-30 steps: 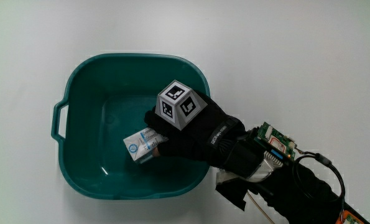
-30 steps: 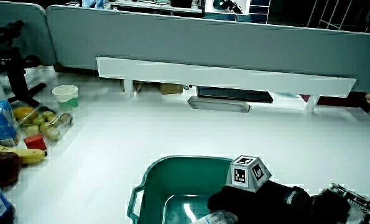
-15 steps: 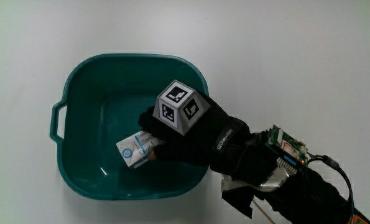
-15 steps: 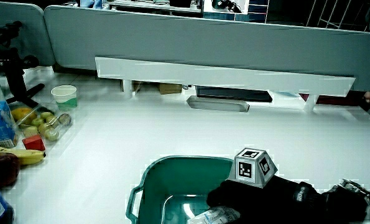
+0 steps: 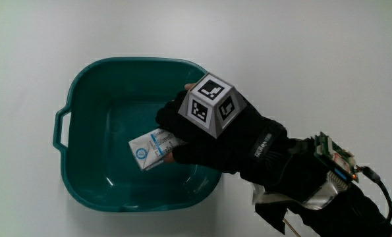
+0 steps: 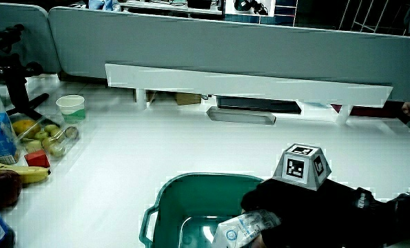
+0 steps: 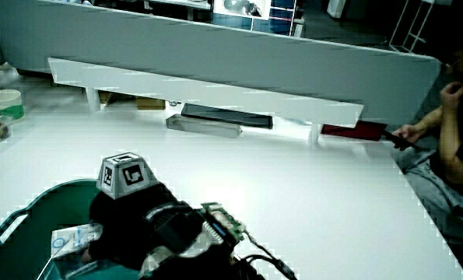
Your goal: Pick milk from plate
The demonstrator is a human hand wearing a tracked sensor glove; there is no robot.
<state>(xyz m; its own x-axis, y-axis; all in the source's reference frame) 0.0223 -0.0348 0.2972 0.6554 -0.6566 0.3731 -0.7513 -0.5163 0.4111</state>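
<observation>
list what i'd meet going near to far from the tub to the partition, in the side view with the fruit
tub, with the hand gripping the milk over it → flat grey tray → white shelf → partition

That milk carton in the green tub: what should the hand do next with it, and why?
Probably keep lifting it straight up, clear of the rim. The hand grips the milk carton over the teal tub. In a side view the carton appears raised off the tub's floor, near rim height, so it likely only needs to clear the rim before being carried away.
</observation>
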